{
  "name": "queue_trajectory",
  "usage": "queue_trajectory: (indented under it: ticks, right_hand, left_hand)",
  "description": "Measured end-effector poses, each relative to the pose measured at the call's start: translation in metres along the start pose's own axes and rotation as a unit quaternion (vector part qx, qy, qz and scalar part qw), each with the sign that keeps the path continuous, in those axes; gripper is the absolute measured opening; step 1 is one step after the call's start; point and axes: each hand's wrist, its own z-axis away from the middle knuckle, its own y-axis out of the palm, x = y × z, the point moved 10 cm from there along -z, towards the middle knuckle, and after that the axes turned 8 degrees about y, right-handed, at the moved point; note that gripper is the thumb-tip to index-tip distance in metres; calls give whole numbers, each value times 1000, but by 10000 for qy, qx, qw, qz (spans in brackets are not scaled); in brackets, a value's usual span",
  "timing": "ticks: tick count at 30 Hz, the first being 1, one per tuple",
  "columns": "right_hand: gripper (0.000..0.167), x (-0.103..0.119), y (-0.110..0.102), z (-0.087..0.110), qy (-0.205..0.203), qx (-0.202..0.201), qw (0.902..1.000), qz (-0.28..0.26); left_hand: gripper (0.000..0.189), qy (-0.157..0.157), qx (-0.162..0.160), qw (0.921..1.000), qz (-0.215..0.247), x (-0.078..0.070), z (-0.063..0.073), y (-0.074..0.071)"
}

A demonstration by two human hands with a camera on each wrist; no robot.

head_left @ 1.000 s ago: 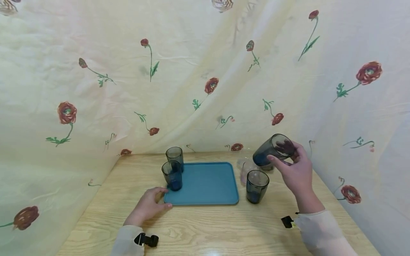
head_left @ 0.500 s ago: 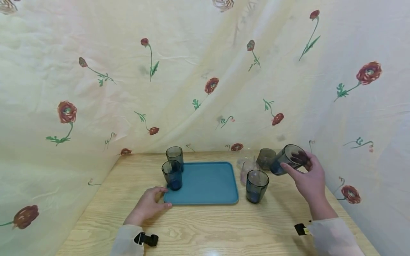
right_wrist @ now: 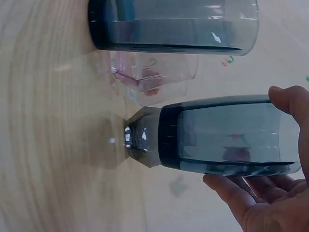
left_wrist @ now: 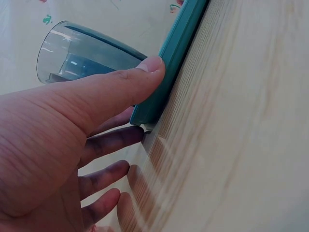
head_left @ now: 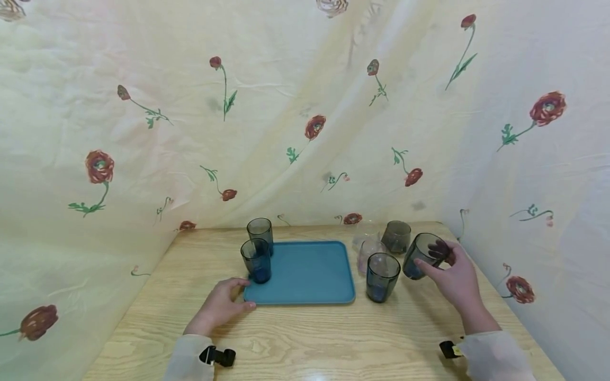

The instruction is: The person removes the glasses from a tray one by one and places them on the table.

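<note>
I see the right hand (head_left: 456, 278) gripping a tipped dark cup (head_left: 420, 259) between thumb and fingers, just above the table (head_left: 305, 341); the left hand (head_left: 220, 305) is loose, touching the blue tray (head_left: 310, 272).

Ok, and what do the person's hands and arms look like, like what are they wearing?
The left hand and right hand are ungloved. Both the left sleeve and right sleeve are whitish. A black buckled strap shows at the left cuff, and a black piece with a small yellow mark at the right.
</note>
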Motion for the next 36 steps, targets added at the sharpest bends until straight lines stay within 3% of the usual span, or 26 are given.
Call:
queue_trajectory:
  ticks: [19, 36]
  right_hand:
    - [87, -11, 31, 8, -149, 901, 9956, 230]
    - [89, -11, 39, 11, -145, 1211, 9910, 558]
  left_hand:
    - [55, 2, 17, 10000, -70, 3, 0, 1]
    - [57, -62, 22, 10000, -63, 5, -1, 1]
